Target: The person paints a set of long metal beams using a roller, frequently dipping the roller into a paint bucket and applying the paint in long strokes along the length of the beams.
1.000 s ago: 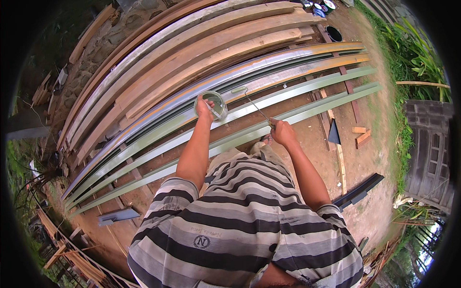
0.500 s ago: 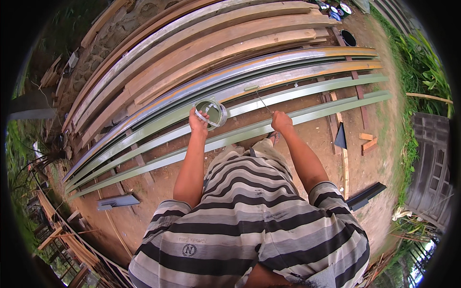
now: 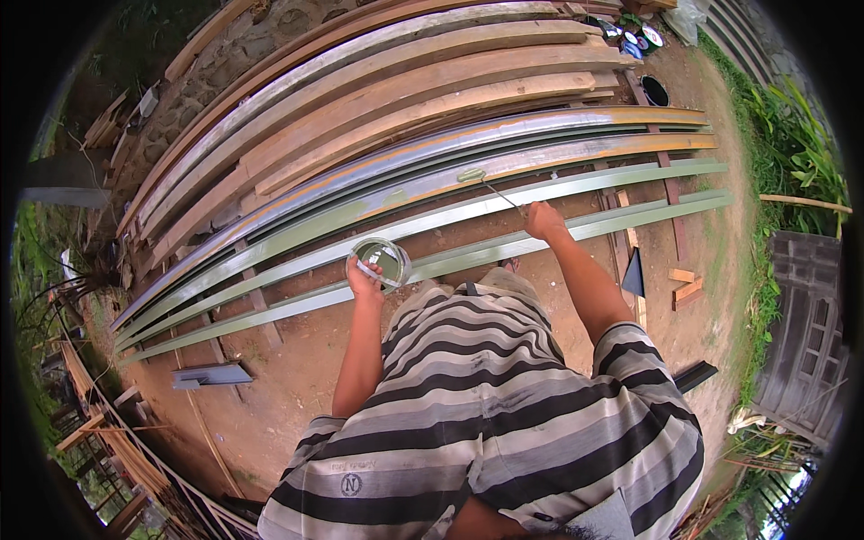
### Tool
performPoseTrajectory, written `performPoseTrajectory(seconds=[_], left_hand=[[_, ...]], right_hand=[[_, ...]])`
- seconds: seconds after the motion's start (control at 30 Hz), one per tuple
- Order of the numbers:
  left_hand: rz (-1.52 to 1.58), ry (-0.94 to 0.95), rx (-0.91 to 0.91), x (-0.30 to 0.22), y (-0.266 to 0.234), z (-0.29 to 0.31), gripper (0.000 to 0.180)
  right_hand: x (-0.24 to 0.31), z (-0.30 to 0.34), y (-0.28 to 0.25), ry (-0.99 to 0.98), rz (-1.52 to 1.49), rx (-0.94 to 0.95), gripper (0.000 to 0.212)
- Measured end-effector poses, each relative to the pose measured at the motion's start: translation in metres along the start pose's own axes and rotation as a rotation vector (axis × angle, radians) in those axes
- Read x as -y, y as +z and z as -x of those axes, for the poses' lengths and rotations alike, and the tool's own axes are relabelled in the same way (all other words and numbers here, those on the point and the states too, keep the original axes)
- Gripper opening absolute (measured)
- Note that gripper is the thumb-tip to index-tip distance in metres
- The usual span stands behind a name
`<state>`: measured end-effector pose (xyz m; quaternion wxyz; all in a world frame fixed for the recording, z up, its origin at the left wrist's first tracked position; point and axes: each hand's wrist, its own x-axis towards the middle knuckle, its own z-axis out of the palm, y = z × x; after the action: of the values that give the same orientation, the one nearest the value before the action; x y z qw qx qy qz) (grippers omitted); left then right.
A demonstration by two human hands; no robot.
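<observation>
Timber (image 3: pixel 432 85) beyond roller (image 3: pixel 471 175) and beams (image 3: pixel 585 185); black bucket (image 3: pixel 655 91) rightward

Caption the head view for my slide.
Left hand grips a round translucent paint pail; right hand, a green-coated roller over a long silver metal beam.

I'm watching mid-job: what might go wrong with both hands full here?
Spill: the left hand alone holds the pale, round, open tub; if it tips, its contents could run out.

Smear: the small green paint roller, held by the right hand, is at the grey, orange-streaked metal beam; a slip might mark something else nearby.

Trip: a foot is close to the nearest long, pale-green metal beam, so a step forward could catch it.
</observation>
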<state>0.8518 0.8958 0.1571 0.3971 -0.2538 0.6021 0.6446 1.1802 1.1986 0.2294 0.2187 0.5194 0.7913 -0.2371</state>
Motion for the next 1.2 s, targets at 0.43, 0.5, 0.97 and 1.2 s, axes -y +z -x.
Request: performPoseTrajectory(seconds=[0.43,0.5,0.97,1.2], left_hand=[[0.067,0.079,-0.207,0.076,0.006,0.076,0.044],[0.088,0.075,-0.207,0.092,0.018,0.092,0.043],[0.035,0.042,-0.186,0.156,0.073,0.133,0.041],[-0.011,-0.034,-0.119,0.161,0.087,0.121,0.039]], right_hand=[[-0.094,-0.024,0.009,-0.09,0.001,0.033,0.033],[-0.097,-0.031,0.009,-0.127,0.012,0.095,0.033],[-0.178,-0.039,-0.039,-0.161,0.024,0.036,0.029],[-0.172,-0.048,-0.02,-0.18,0.035,0.052,0.026]])
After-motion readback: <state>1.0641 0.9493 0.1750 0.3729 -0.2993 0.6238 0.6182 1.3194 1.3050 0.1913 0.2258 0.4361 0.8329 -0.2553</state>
